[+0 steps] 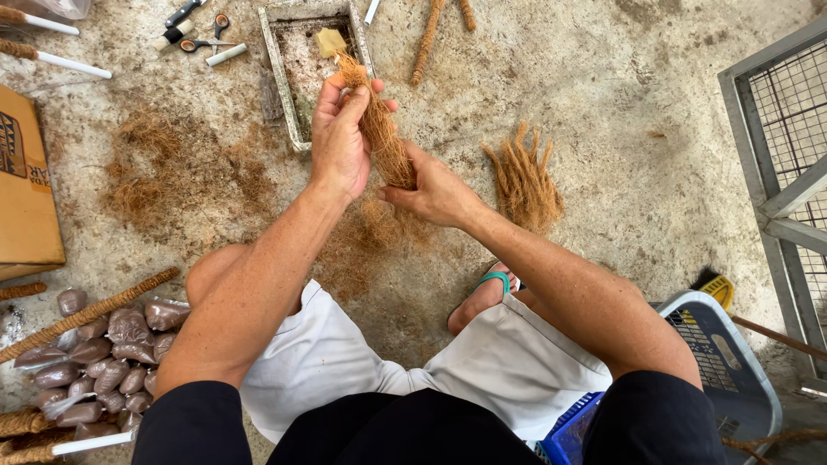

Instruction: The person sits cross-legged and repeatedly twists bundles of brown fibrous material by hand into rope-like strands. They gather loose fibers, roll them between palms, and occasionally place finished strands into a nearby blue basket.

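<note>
My left hand (338, 138) grips the upper end of a thick brown coir fibre bundle (381, 138), fingers wrapped around it. My right hand (435, 194) pinches the lower end of the same bundle. The bundle slants from upper left to lower right above the concrete floor. A pile of finished fibre twists (525, 181) lies just right of my right hand. Loose coir fibre (366, 237) is scattered on the floor under my hands.
A rectangular concrete trough (277, 69) with a yellow sponge (329, 40) sits ahead. Scissors (207, 43) and white tubes lie at top left. Small brown filled bags (103, 357) and coir-wrapped poles (86, 314) lie at left, a cardboard box (26, 181) beside them. A blue basket (724, 370) and a metal cage (784, 146) stand at right.
</note>
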